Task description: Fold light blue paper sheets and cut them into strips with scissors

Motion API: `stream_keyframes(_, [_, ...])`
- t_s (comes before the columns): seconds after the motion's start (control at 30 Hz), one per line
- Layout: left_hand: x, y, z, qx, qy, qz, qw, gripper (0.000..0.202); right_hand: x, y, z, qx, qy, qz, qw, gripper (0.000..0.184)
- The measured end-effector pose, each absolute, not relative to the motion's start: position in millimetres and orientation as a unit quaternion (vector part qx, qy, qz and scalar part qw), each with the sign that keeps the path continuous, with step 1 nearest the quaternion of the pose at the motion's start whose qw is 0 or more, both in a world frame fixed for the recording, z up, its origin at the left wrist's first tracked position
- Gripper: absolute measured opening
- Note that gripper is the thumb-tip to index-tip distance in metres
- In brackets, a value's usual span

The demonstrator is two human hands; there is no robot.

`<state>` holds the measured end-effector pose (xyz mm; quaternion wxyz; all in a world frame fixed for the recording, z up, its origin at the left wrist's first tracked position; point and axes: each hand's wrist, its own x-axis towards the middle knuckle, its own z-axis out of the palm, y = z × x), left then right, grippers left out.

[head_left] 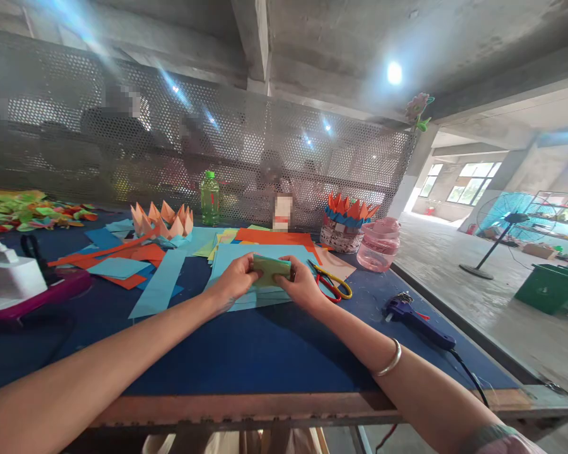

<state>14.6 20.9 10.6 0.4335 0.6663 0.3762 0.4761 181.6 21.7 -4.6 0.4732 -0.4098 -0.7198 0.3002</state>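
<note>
Concrete beams (253, 44) and a perforated metal screen (218, 142) fill the upper part of the frame, above our blue-covered worktop (246, 356). Along its far edge stand a folded orange paper crown (161, 222), a green bottle (209, 198) and a pink plastic jar (378, 244), while a purple glue gun (416, 321) lies at lower right. At centre frame, a loose stack of pale blue paper (231, 261) sits beneath our hands. Our left hand (234, 280) and right hand (299, 284) are closed from either side on a small folded piece of green paper (271, 270), just above the stack. Red-and-yellow scissors (330, 284) rest just beside our right hand.
</note>
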Motion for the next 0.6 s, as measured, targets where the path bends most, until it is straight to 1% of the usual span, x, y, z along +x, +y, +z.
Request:
stream_keyframes(0.07, [14.4,21.6,10.8,0.669,0.376,0.47,0.436,0.024,182.9,24.6,-7.0,-0.413,-0.724,0.297,0.466,0.024])
stream_keyframes(0.23, [14.8,24.8,5.6,0.686,0.39,0.444,0.423,0.03,184.2,24.7,-13.1,-0.43,-0.728,0.283,0.453,0.027])
stream_keyframes(0.43, [13.3,27.8,4.6,0.694,0.411,0.441,0.394,0.026,184.0,25.6,-13.5,-0.441,-0.729,0.268,0.449,0.02])
stream_keyframes(0.6, [10.6,31.2,5.2,0.689,0.418,0.45,0.386,0.024,187.4,31.5,-12.8,-0.439,-0.72,0.28,0.459,0.015])
